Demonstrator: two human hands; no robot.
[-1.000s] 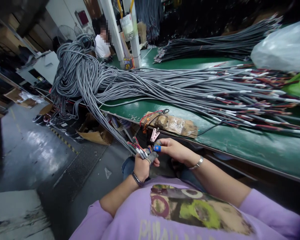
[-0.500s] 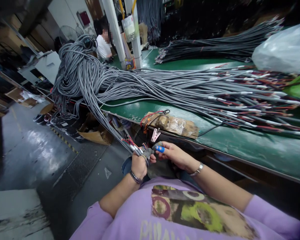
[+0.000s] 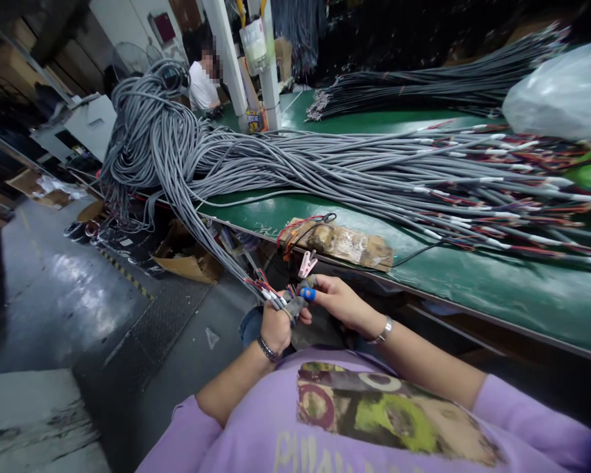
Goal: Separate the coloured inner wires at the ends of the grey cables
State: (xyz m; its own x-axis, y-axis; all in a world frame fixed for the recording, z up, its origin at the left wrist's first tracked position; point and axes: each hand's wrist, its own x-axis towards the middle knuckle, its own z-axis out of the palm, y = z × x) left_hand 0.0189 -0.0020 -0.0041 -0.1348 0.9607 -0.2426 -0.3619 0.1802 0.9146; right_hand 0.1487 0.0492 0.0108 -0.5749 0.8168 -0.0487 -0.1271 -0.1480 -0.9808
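Note:
My left hand (image 3: 277, 323) is closed around the ends of several grey cables (image 3: 229, 259), where white sleeves and thin coloured wires (image 3: 291, 289) stick out. Grey coverings wrap its thumb and some fingers. My right hand (image 3: 332, 299), with a blue band on one finger and grey coverings on others, is closed in a pinch at those wire ends, touching the left fingertips. What exactly it pinches is too small to make out. Just above the hands, a pale pink clothes peg (image 3: 307, 264) stands at the bench edge, beside a tape-wrapped board (image 3: 352, 244).
A large pile of grey cables (image 3: 276, 157) lies along the green bench (image 3: 522, 305), coiled at its left end. Behind are a darker cable bundle (image 3: 423, 89) and a clear plastic bag (image 3: 561, 92). A person (image 3: 203, 85) sits beyond the white post (image 3: 225, 56). A cardboard box (image 3: 190, 259) is below.
My right hand has shifted slightly left and closer in, over the wire ends at my left hand. My left hand keeps its hold on the cables. The view has tilted a little.

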